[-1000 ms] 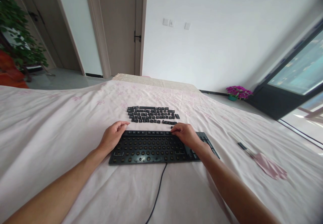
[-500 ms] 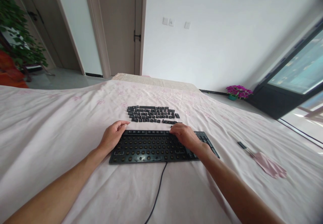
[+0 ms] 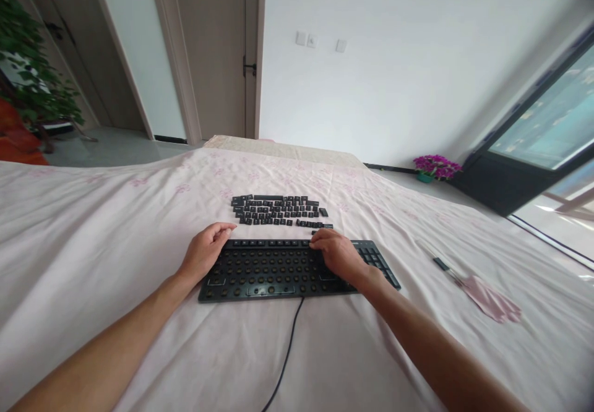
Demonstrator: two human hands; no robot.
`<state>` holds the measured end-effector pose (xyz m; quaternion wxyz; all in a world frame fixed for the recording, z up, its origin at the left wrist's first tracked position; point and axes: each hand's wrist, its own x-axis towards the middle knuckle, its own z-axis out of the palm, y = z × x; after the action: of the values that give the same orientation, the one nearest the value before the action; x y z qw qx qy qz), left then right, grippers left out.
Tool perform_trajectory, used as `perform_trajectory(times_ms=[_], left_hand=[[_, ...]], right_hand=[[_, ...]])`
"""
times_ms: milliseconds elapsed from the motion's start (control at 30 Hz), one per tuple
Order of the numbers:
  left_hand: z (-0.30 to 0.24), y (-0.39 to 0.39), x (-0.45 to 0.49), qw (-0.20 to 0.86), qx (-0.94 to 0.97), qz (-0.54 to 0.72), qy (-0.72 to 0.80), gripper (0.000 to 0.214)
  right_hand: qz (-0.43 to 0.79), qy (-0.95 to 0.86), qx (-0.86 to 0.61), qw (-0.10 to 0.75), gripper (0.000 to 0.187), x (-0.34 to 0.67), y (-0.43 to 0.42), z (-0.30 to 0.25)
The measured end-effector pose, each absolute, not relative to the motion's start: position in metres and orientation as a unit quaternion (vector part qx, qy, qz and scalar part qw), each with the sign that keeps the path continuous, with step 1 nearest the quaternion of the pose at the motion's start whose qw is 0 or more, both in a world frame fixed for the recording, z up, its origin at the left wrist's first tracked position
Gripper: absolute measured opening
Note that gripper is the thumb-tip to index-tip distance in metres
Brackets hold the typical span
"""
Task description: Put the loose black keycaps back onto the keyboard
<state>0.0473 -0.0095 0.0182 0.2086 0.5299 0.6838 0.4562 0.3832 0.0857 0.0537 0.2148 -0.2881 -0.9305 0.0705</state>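
Observation:
A black keyboard (image 3: 273,270) with most keycaps removed lies on the pale pink floral sheet (image 3: 93,226). Its cable (image 3: 285,356) runs toward me. Several loose black keycaps (image 3: 278,210) lie in rows just beyond it. My left hand (image 3: 204,252) grips the keyboard's top left corner, fingers curled over the edge. My right hand (image 3: 336,254) rests on the keyboard's upper right part, fingers bent down at the top row; what they pinch, if anything, is hidden.
A thin black-handled tool (image 3: 445,266) and a pink cloth (image 3: 492,297) lie on the sheet to the right. A purple flower pot (image 3: 434,167) stands on the floor by the window (image 3: 542,127). A green plant (image 3: 32,72) and doors are at the far left.
My right hand has slid slightly left along the keyboard's top row. The view has shifted a little to the right. The left hand has stayed put.

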Motion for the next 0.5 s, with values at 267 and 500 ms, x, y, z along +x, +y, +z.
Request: perform_trajectory(times_ms=[267,500], left_hand=[[0.016,-0.008,0.046,0.208,0.533,0.454,0.683,0.039],[0.014,-0.008,0.044,0.215,0.525,0.454,0.687,0.04]], right_hand=[[0.057,-0.873,-0.426,0.229,0.023,0.388,0.118,0.068],[-0.006,-0.883,-0.46,0.097,0.017,0.372,0.123,0.072]])
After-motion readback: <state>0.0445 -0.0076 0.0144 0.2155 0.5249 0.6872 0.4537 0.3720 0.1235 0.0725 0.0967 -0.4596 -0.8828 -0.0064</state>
